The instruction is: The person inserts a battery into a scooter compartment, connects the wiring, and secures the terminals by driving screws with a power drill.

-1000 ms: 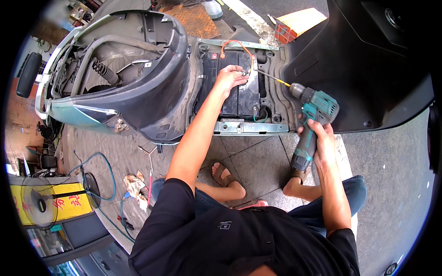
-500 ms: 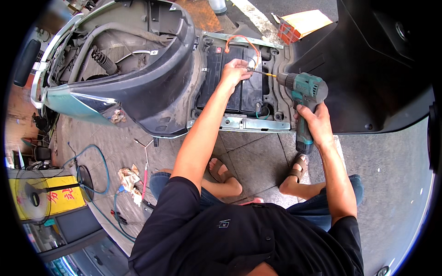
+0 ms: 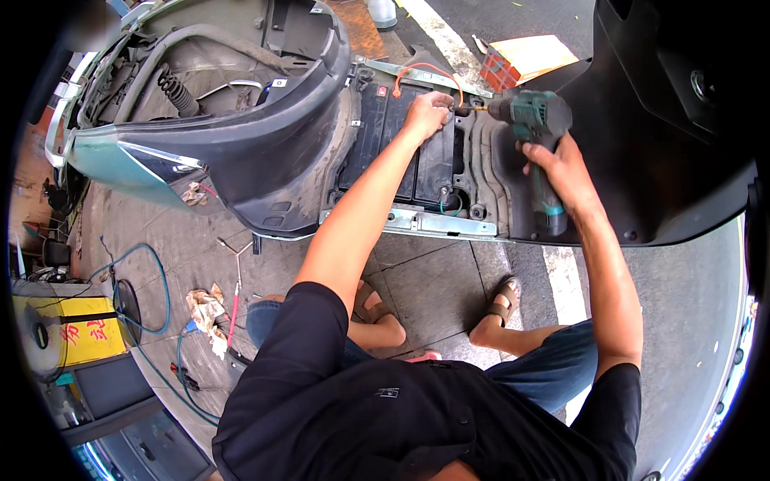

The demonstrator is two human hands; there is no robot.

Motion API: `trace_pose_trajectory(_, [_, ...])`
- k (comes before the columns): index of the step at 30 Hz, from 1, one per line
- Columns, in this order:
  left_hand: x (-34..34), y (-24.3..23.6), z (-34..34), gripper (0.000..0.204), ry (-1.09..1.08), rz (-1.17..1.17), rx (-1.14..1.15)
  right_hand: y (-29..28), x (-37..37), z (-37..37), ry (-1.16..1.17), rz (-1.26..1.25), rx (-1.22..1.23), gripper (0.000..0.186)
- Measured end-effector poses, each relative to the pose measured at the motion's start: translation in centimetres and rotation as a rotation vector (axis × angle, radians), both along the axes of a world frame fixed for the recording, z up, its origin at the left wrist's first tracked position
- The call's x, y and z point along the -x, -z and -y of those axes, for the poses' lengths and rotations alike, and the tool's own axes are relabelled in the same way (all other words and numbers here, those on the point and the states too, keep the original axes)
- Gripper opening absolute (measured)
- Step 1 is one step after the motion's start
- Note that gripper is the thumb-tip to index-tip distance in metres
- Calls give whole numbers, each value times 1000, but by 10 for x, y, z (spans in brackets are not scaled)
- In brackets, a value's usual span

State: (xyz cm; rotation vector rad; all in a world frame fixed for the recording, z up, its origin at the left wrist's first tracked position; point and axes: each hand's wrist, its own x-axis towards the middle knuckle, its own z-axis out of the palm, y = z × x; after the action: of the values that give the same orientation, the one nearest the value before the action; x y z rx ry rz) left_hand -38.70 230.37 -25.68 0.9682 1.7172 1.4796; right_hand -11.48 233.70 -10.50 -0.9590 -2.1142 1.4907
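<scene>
My right hand [image 3: 565, 170] is wrapped round the grip of a green and black cordless drill [image 3: 536, 119], held nearly level with its yellowish bit [image 3: 478, 107] pointing left. Near the bit's tip, my left hand [image 3: 429, 116] is closed in a pinch over the far right part of the black batteries [image 3: 393, 148]. What lies in its fingertips is too small and covered to make out. An orange cable [image 3: 429, 66] arches from the batteries' far left to beside these fingers. At the batteries' near right corner shows a green wire [image 3: 451, 210].
The batteries sit in a scooter's floor frame [image 3: 417, 220], between its dark seat body [image 3: 297, 172] and black front panel [image 3: 642, 160]. An orange and white box [image 3: 525, 60] lies beyond. On the left ground are a blue hose [image 3: 164, 280], a crumpled rag [image 3: 208, 317] and a fan [image 3: 40, 337].
The drill and my right hand have moved right and slightly away from me, with the grip slanting more. My left hand has shifted a little right and farther off, still pinched.
</scene>
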Motion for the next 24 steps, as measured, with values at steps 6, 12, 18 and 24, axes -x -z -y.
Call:
trace_pose_trajectory(6, [21,16,-31,36,-9,-309,118,-14,34,-36,-64,35,32,29])
trace_pose_trajectory(12, [18,15,-35,33,-50,-565,70,-19,48,-49,-64,100,17,30])
trace_pose_trajectory(18, [15,7,-29,29,-45,-672,111,-21,58,-75,-73,186,92,28])
trace_pose_trajectory(24, [15,6,-29,31,-53,-719,155,-45,77,-92,-130,218,153,27])
